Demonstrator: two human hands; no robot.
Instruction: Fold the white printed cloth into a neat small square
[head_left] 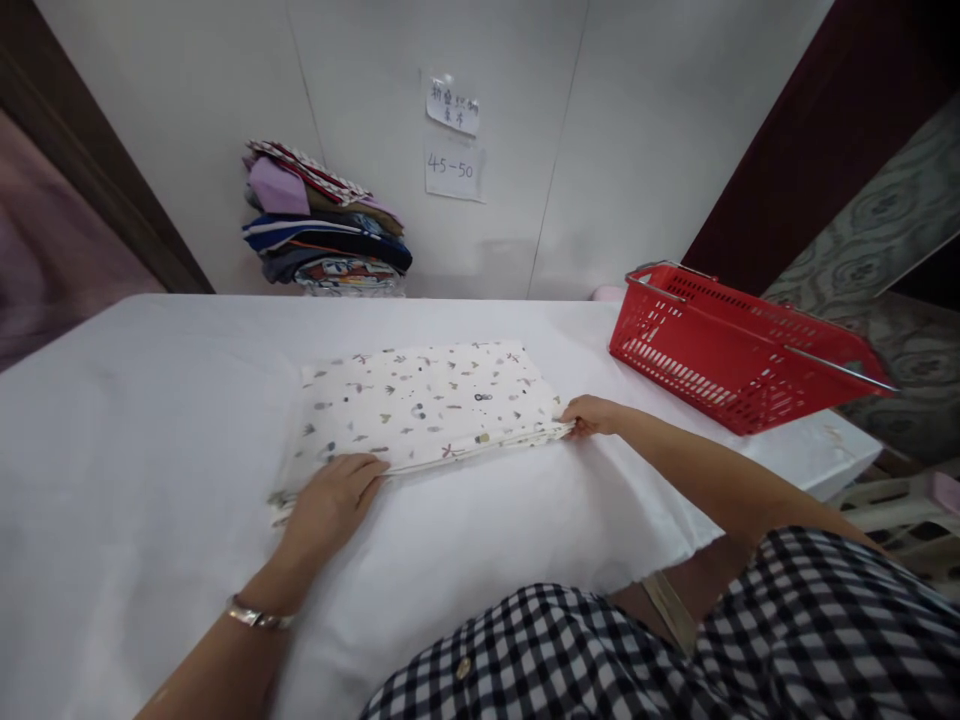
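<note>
A white cloth (435, 400) with small scattered prints lies folded in layers on the white-covered table, its long near edge facing me. My left hand (337, 495) rests on the cloth's near left part, fingers stretched over the top and pointing right; the thumb is by the near edge. At the near right corner, my right hand (589, 415) pinches the folded layers between thumb and fingers. The undersides of both hands are hidden. Past my left hand, the cloth's left end shows loose, bunched layers.
A red plastic basket (720, 350) with metal handles stands at the table's right side. Several folded fabrics form a stack (326, 225) against the back wall. Two paper notes (454, 170) are stuck on that wall. The white tablecloth (150, 480) hangs over the near edge.
</note>
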